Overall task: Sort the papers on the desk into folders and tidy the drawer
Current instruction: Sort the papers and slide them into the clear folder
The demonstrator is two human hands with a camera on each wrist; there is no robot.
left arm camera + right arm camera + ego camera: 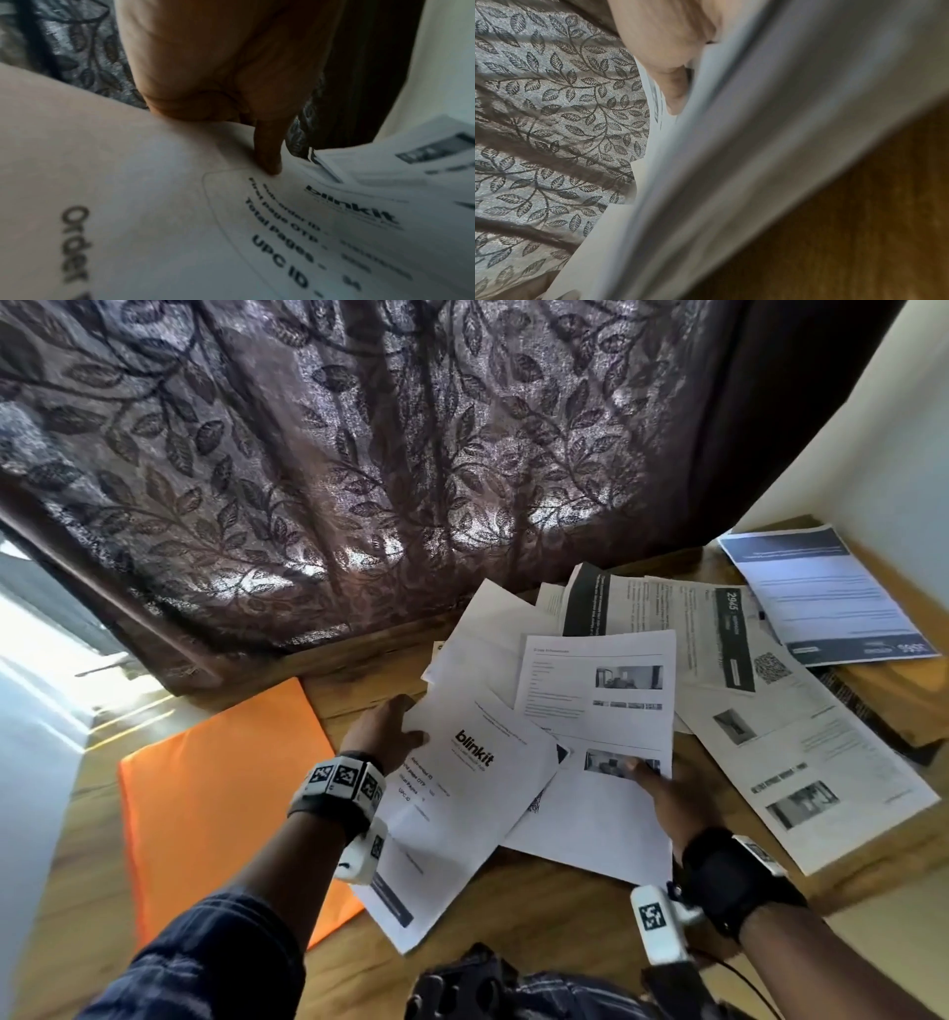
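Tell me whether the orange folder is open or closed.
Closed, as far as shows: the orange folder lies flat on the desk as one plain orange surface, no papers visible in it. The blinkit sheet overlaps its right edge.

- Curtain point(318, 469): dark brown-purple cloth with a woven leaf-and-vine pattern, hanging behind the far edge of the table; daylight shows through it in patches. Same pattern fills the left side of the right wrist view point(552, 125) and the upper left of the left wrist view point(64, 46).
- Wall point(883, 433): pale, plain, at the table's far right corner, meeting the curtain's dark edge.
- Bright doorway or window area point(46, 660) beyond the table's left edge; overexposed, detail unreadable. A handle-like shape point(102, 667) sits there, too small to identify.
- Dark object point(462, 983) at the near edge, bottom centre; kind cannot be told.
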